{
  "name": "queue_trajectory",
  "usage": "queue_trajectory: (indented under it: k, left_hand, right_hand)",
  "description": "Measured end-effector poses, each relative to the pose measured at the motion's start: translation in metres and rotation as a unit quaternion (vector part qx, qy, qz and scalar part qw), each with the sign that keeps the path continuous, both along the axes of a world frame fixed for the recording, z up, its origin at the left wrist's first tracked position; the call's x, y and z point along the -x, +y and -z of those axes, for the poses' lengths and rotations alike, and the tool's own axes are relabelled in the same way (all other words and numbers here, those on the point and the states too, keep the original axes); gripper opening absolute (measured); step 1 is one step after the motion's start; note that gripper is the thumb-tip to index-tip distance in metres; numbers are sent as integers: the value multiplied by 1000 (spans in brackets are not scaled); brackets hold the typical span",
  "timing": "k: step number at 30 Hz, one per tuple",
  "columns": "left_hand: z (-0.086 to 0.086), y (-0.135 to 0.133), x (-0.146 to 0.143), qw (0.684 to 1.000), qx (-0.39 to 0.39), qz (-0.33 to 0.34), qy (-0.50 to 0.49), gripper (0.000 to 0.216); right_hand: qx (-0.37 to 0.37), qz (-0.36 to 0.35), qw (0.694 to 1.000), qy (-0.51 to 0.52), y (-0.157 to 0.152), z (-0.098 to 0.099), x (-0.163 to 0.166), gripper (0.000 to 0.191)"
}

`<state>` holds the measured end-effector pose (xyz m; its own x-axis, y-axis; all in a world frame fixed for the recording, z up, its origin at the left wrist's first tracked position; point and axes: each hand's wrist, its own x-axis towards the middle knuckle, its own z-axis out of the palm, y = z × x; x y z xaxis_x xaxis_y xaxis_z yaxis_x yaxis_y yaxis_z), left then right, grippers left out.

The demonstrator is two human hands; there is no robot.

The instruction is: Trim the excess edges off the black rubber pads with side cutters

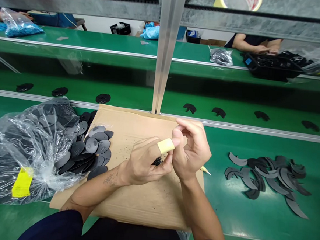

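Note:
My left hand [142, 161] and my right hand [192, 148] meet above a brown cardboard sheet [139, 207]. Yellow tape [165, 145] wraps the left index finger. Both hands are closed with fingertips pinched together and nearly touching; whatever sits between them is hidden or too small to name. Below the left hand lies a small heap of black bits [157, 161], partly covered by the fingers. A yellow pointed tool [206, 170] shows its tip behind my right wrist. Left of my hands, dark grey oval pieces [92, 145] spill onto the sheet's edge.
A clear plastic bag [22, 142] holds more dark pieces. Curved grey pieces [275, 179] are heaped at right. An upright metal post [167, 50] stands ahead. Black parts [218, 112] lie spaced along the green strip behind. Across from me, another person's hands [262, 49] are beside a black tray [272, 68].

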<state>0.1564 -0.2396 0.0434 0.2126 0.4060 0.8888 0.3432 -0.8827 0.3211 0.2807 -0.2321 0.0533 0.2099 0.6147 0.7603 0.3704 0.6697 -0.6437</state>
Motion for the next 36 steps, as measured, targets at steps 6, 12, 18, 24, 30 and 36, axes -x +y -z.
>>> queue_trajectory:
  k: [6,12,18,24,30,36]
  left_hand:
    - [5,-1,-2,997,53,36,-35,60]
    - [4,-2,-1,985,123,96,-75,63]
    - [1,-2,0,969,170,143,-105,61]
    - [-4,-1,0,930,256,219,-151,50]
    - [-9,1,2,873,352,257,-217,40]
    - [-9,3,3,855,384,253,-241,38]
  right_hand:
    - [3,-9,1000,-6,1,2,0,18]
    - [6,-24,1000,-1,0,4,1,19]
    - [5,-50,999,15,0,6,1,20]
    - [105,-69,990,68,-3,-5,0,14]
    - [137,-114,978,111,-4,-13,-2,13]
    - [125,-134,977,113,-4,-10,0,12]
